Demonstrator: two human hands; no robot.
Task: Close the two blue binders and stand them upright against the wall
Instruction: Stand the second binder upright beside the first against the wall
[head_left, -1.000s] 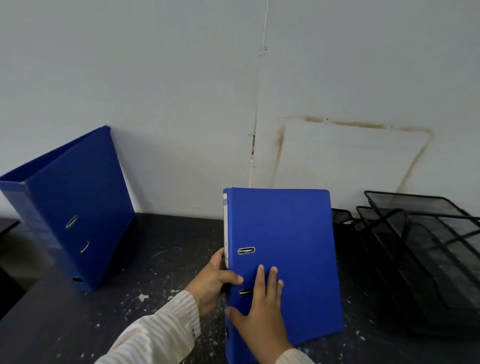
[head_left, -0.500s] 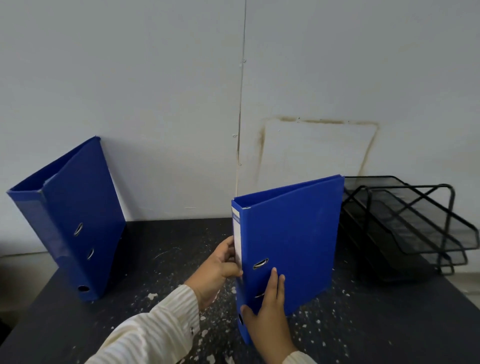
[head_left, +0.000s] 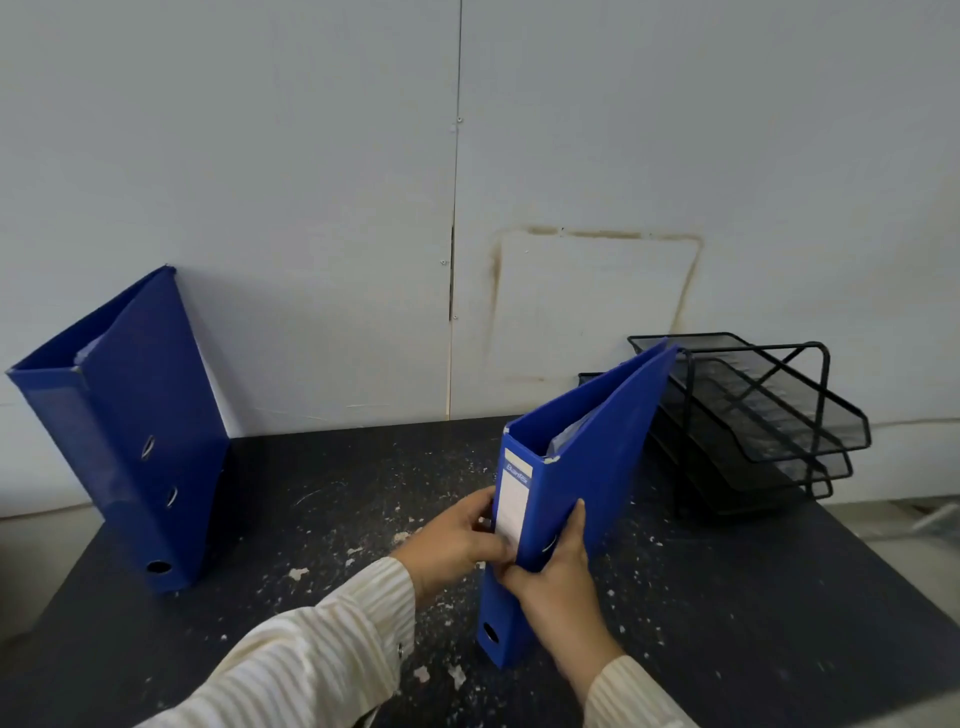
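A black wire-mesh letter tray stack (head_left: 769, 426) sits at the right back of the paint-flecked dark bench (head_left: 727, 597).

A dark, paint-flecked table (head_left: 727, 613) carries two standing blue binders (head_left: 587, 467) and a black mesh tray rack (head_left: 753, 421).

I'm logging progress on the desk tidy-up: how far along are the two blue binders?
Done: the left binder is closed and stands leaning against the wall. In hand: the second binder is closed and upright on the table, gripped at its spine by the left hand and right hand. Left: setting it back against the wall beside the black trays.
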